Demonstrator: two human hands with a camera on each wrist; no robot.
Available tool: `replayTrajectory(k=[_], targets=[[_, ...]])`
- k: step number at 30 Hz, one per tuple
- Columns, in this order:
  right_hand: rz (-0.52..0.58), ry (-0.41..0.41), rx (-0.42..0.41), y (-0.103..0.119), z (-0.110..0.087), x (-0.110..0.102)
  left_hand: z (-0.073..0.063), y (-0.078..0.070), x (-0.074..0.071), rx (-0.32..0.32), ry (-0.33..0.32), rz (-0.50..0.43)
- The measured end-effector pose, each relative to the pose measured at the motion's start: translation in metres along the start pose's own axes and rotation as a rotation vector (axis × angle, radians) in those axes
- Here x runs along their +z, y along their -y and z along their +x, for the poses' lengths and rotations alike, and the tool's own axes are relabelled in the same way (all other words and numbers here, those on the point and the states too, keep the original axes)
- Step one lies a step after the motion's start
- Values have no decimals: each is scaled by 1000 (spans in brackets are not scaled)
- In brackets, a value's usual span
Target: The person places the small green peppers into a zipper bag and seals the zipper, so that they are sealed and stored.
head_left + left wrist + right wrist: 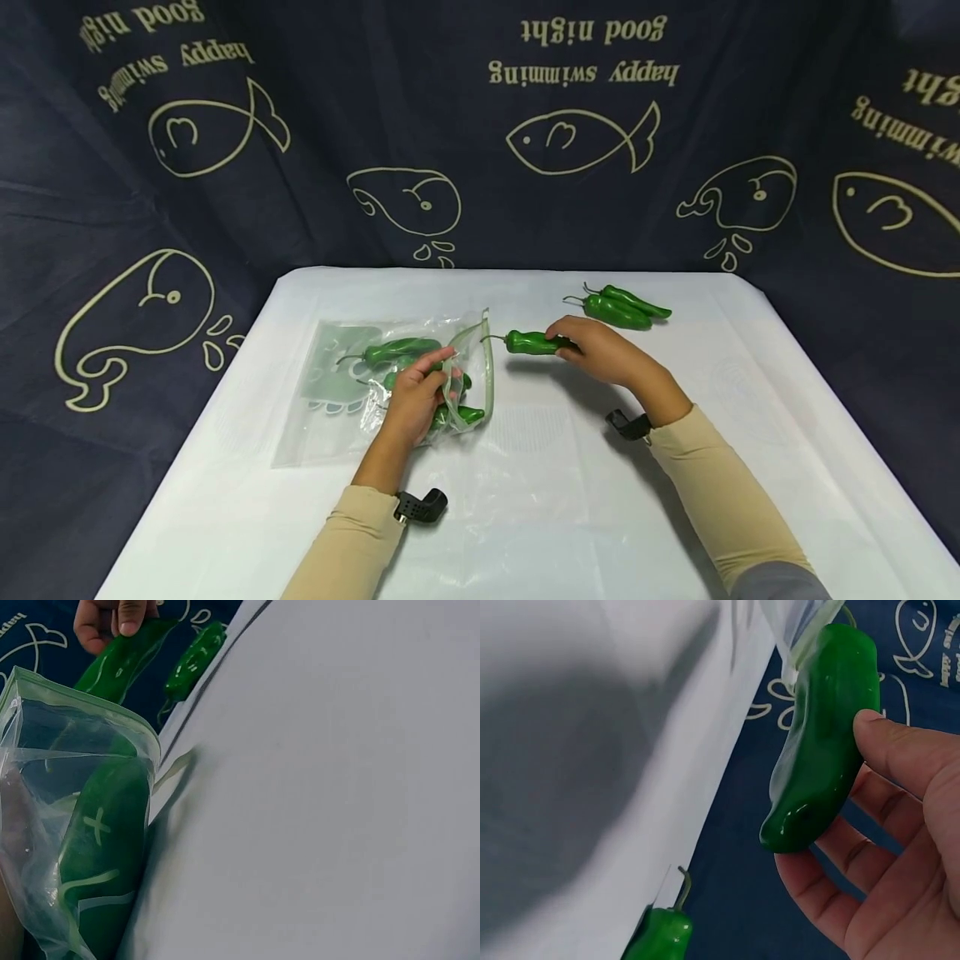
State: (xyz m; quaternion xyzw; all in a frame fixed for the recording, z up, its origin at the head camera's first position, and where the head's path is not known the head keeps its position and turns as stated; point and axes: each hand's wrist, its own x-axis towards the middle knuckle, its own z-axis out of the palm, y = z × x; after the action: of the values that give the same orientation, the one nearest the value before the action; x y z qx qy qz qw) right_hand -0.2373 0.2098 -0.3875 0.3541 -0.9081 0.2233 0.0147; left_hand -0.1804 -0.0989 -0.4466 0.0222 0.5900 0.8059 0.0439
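My left hand [415, 398] grips the mouth of a clear zip bag [294, 446] with a pale green rim, lying on the table. Several green peppers [401, 350] are inside it; one pepper [109, 840] shows through the plastic in the left wrist view. Just right of the bag's mouth, my right hand [603, 354] pinches another green pepper [528, 342] between thumb and fingers. Its thin stem points left and overlaps the bag's rim in the head view. In the right wrist view the held pepper [829, 735] is seen whole, its stem end by the plastic.
Two green peppers [618, 312] lie side by side at the back right of the white-covered table [600, 517]. A dark blue cloth [480, 225] with fish and whale drawings hangs behind the table. Each wrist wears a black camera band [423, 506].
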Motion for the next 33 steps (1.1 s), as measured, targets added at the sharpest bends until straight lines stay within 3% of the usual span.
replayTrajectory(k=[14, 33], targets=[[29, 29, -21, 15, 2, 8, -2, 0, 1, 24, -17, -11], [60, 131, -26, 22, -1, 29, -1, 1, 0, 28, -20, -22]])
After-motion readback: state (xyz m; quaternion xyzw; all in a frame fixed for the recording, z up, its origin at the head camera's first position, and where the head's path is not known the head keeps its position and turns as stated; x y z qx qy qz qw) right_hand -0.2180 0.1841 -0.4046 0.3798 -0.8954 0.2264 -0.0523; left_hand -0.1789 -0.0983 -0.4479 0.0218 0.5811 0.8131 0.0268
